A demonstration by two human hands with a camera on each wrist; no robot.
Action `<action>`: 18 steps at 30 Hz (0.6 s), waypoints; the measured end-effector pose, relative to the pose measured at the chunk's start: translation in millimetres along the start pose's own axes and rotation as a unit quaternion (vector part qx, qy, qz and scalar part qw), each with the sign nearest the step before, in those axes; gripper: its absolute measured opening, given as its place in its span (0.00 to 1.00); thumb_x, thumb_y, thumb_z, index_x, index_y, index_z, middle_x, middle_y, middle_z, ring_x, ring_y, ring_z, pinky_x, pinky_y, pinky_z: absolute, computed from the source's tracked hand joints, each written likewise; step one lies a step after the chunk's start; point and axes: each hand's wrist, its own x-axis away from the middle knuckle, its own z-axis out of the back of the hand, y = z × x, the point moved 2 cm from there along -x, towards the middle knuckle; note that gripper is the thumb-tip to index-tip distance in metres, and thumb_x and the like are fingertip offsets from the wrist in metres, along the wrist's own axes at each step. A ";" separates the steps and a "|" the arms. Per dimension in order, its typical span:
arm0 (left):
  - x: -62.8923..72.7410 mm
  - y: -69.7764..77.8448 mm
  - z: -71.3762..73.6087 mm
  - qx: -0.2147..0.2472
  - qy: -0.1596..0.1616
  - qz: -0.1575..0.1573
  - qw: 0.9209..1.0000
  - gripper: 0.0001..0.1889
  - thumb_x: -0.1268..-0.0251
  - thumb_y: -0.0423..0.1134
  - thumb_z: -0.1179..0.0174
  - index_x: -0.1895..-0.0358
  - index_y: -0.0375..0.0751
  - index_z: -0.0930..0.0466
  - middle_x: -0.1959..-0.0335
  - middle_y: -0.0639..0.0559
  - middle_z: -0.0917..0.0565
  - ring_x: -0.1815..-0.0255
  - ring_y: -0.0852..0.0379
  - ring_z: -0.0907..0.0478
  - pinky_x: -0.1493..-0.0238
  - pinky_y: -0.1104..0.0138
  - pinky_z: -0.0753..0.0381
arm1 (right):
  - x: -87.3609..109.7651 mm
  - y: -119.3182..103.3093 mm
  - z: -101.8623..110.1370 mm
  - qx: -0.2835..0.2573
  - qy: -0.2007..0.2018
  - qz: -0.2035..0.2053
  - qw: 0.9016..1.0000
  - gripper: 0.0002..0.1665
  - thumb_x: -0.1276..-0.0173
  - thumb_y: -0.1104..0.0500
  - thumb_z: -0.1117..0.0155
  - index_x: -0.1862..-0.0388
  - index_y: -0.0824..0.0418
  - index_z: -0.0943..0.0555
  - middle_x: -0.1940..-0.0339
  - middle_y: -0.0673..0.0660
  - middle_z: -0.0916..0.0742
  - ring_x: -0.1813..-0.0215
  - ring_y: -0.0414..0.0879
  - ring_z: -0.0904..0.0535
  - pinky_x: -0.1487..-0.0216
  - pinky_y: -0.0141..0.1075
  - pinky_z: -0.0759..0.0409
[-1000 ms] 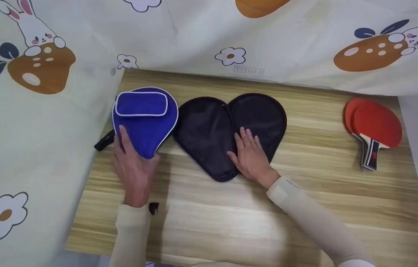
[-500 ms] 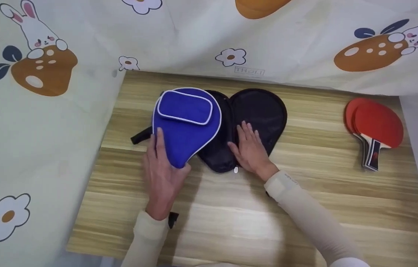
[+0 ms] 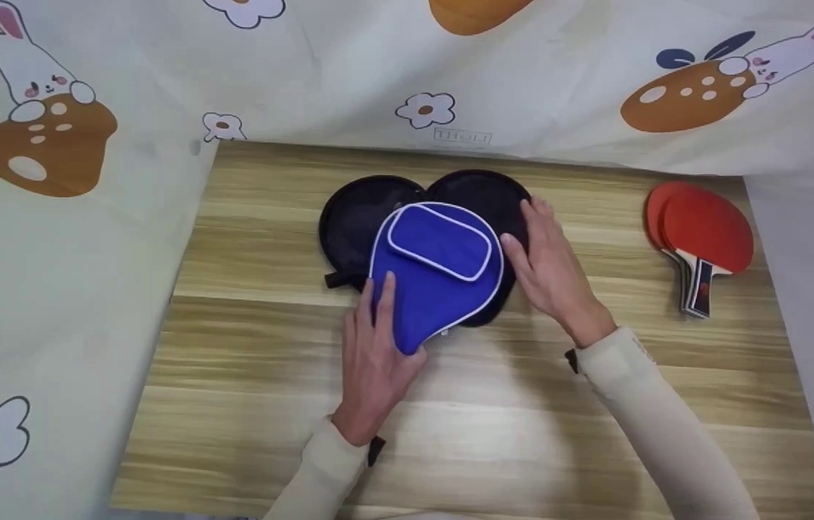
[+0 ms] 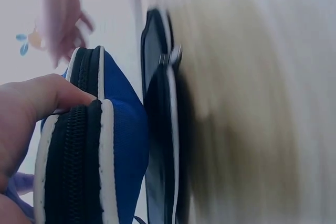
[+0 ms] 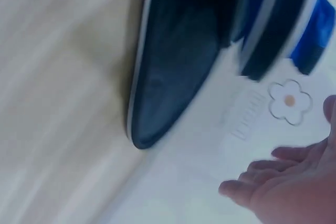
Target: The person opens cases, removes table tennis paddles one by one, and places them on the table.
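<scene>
My left hand (image 3: 378, 357) grips the narrow end of a blue table tennis paddle case (image 3: 428, 300) with white piping and a small front pocket. In the left wrist view, my thumb presses on its dark zipper (image 4: 76, 166). Held above an opened case (image 3: 356, 217) with a black inside, the blue one covers the middle of both spread halves. A gap shows between the two cases in the left wrist view. My right hand (image 3: 558, 271) is beside the blue case's right edge, its fingers extended; the right wrist view shows that hand (image 5: 296, 187) holding nothing.
Red table tennis paddles (image 3: 706, 227) lie stacked at the right side of the wooden table (image 3: 269, 404), handles toward me. A patterned cloth (image 3: 320, 79) rises along the back and left edges. A black strap (image 3: 341, 279) sticks out left of the blue case.
My left hand has carried the blue case rightward over the opened case, turning it a little. My right hand has lifted from the opened case's right half and shifted right.
</scene>
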 end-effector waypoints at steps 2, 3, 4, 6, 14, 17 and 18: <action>5.0 8.1 -7.0 0.002 -0.012 -0.015 1.000 0.59 0.62 0.42 0.21 0.19 0.49 0.43 0.25 0.34 0.32 0.50 0.39 0.25 0.49 0.51 0.23 | 3.9 -3.7 2.0 0.006 -0.008 0.026 1.000 0.43 0.18 0.38 0.56 0.17 0.65 0.45 0.15 0.64 0.43 0.13 0.59 0.52 0.16 0.56 0.50; 7.4 12.1 -10.5 0.002 -0.017 -0.021 1.000 0.60 0.62 0.43 0.20 0.19 0.49 0.43 0.25 0.34 0.33 0.49 0.39 0.25 0.48 0.52 0.23 | 5.7 -5.1 1.2 0.012 -0.015 0.038 0.999 0.44 0.19 0.38 0.55 0.17 0.63 0.45 0.15 0.63 0.43 0.13 0.59 0.52 0.17 0.56 0.49; 9.5 15.6 -13.7 0.002 -0.023 -0.025 0.999 0.60 0.61 0.44 0.20 0.19 0.50 0.44 0.24 0.35 0.33 0.48 0.40 0.25 0.48 0.52 0.23 | 7.6 -6.3 -0.8 0.018 -0.021 0.050 0.998 0.44 0.19 0.37 0.54 0.17 0.62 0.44 0.14 0.61 0.43 0.13 0.58 0.52 0.17 0.56 0.48; 13.1 21.6 -19.4 0.002 -0.031 -0.033 0.999 0.59 0.59 0.46 0.20 0.18 0.51 0.44 0.24 0.35 0.34 0.48 0.41 0.26 0.49 0.52 0.22 | 10.2 -6.1 -7.5 0.030 -0.034 0.070 0.996 0.45 0.21 0.36 0.52 0.17 0.61 0.44 0.14 0.60 0.43 0.13 0.57 0.52 0.17 0.55 0.48; 18.9 33.5 -33.1 -0.019 -0.054 -0.038 0.998 0.61 0.57 0.47 0.19 0.17 0.53 0.47 0.22 0.34 0.37 0.42 0.40 0.28 0.45 0.50 0.23 | 18.9 10.2 -31.0 0.069 -0.053 0.087 0.992 0.48 0.23 0.35 0.49 0.18 0.64 0.44 0.15 0.62 0.42 0.13 0.58 0.53 0.16 0.55 0.48; 21.4 36.4 -36.2 -0.030 -0.064 -0.037 0.997 0.61 0.58 0.48 0.19 0.17 0.52 0.48 0.22 0.34 0.39 0.40 0.38 0.28 0.44 0.48 0.24 | 20.7 17.4 -36.1 0.078 -0.059 0.090 0.991 0.53 0.25 0.31 0.48 0.16 0.63 0.47 0.15 0.62 0.41 0.13 0.58 0.54 0.16 0.54 0.47; 22.2 37.4 -37.2 -0.036 -0.068 -0.036 0.996 0.62 0.58 0.48 0.19 0.17 0.52 0.48 0.21 0.33 0.40 0.39 0.38 0.29 0.44 0.48 0.24 | 21.2 19.5 -37.4 0.078 -0.062 0.090 0.991 0.54 0.26 0.31 0.47 0.16 0.62 0.48 0.15 0.62 0.41 0.13 0.58 0.54 0.16 0.54 0.47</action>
